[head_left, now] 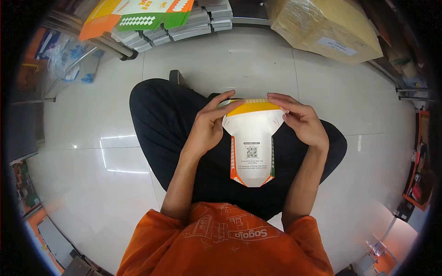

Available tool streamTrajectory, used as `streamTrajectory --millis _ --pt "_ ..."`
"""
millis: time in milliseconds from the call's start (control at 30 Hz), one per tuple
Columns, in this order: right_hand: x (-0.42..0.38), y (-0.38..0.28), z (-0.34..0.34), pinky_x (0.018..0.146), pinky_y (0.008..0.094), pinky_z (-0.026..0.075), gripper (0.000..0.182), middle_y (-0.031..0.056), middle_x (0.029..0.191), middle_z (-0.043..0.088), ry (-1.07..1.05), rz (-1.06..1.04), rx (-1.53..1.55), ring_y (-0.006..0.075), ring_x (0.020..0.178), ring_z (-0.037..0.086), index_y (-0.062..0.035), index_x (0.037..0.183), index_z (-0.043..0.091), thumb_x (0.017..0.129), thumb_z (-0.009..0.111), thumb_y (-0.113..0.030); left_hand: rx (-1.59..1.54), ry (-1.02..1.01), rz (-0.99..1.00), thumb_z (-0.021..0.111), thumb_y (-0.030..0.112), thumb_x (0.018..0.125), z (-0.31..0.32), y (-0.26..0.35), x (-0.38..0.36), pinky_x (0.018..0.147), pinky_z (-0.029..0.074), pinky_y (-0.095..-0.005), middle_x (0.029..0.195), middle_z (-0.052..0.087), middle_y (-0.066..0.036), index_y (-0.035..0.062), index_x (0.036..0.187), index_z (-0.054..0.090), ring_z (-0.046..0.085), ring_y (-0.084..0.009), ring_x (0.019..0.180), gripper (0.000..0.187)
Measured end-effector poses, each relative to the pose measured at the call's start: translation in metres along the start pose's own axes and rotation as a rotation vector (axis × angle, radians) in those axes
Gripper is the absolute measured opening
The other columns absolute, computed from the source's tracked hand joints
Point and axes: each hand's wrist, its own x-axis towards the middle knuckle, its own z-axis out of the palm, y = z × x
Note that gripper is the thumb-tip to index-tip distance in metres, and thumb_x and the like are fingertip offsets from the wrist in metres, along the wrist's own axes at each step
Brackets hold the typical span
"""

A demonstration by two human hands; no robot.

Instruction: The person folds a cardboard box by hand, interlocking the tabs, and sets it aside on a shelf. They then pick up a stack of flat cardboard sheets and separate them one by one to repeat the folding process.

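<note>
A printed cardboard box point(251, 158), partly folded, rests over my lap. Its white panel bears a QR code and small print, with orange and green strips down the sides. A yellow band point(254, 106) runs across its wide far end. My left hand point(211, 125) grips the far left corner, fingers along the yellow edge. At the far right corner, my right hand point(305, 120) pinches the carton between thumb and fingers. The underside of the box is hidden.
I sit cross-legged on a tiled floor point(110, 184). Flat printed cardboard point(152, 9) lies on bundled grey stacks point(198, 27) at the far left. A plastic-wrapped parcel point(327, 27) stands far right. A plastic bag point(73, 60) is at the left.
</note>
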Motion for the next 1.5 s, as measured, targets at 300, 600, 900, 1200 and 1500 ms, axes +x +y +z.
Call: streamTrajectory --millis 300,600,900,1200,1500 --pt "0.011 0.007 0.014 0.089 0.0265 0.046 0.028 0.0171 0.113 0.065 0.136 0.153 0.05 0.0176 0.102 0.06 0.0031 0.118 0.063 0.091 0.057 -0.001 -0.188 -0.084 -0.127 0.056 -0.008 0.085 0.003 -0.01 0.009 0.103 0.04 -0.0342 0.14 0.049 -0.015 0.0037 0.133 0.054 0.05 -0.0234 0.126 0.05" --pt "0.024 0.016 0.028 0.084 0.0252 0.051 0.042 0.015 0.104 0.064 0.341 0.213 0.065 0.0151 0.096 0.061 0.0013 0.126 0.056 0.086 0.069 0.0 -0.587 0.381 -0.169 0.064 0.001 0.09 0.045 -0.007 0.016 0.087 0.052 -0.029 0.118 0.061 -0.021 0.0043 0.144 0.035 0.062 -0.0198 0.103 0.062" --pt "0.028 0.017 0.033 0.084 0.0257 0.052 0.039 0.0156 0.106 0.063 0.376 0.254 0.132 0.0175 0.099 0.063 0.0016 0.123 0.058 0.085 0.069 0.0 -0.54 0.248 -0.451 0.069 0.003 0.087 0.039 -0.001 0.021 0.074 0.055 -0.0273 0.107 0.064 -0.016 0.0034 0.131 0.047 0.066 -0.0178 0.089 0.049" --pt "0.016 0.015 0.016 0.08 0.0255 0.05 0.037 0.0137 0.101 0.066 0.253 0.266 0.182 0.0155 0.092 0.062 0.0031 0.12 0.058 0.088 0.07 -0.009 -0.603 0.347 -0.405 0.068 0.007 0.089 0.037 -0.008 0.021 0.079 0.053 -0.0282 0.109 0.063 -0.015 0.002 0.132 0.047 0.064 -0.0184 0.095 0.048" --pt "0.019 0.015 0.022 0.074 0.0232 0.049 0.016 0.0072 0.092 0.068 0.262 0.188 0.231 0.0086 0.083 0.061 0.0061 0.098 0.061 0.091 0.066 -0.007 0.246 0.339 0.325 0.076 0.006 0.078 0.061 0.038 -0.026 0.081 0.05 -0.0344 0.1 0.064 -0.011 0.0018 0.108 0.057 0.064 -0.0258 0.09 0.036"
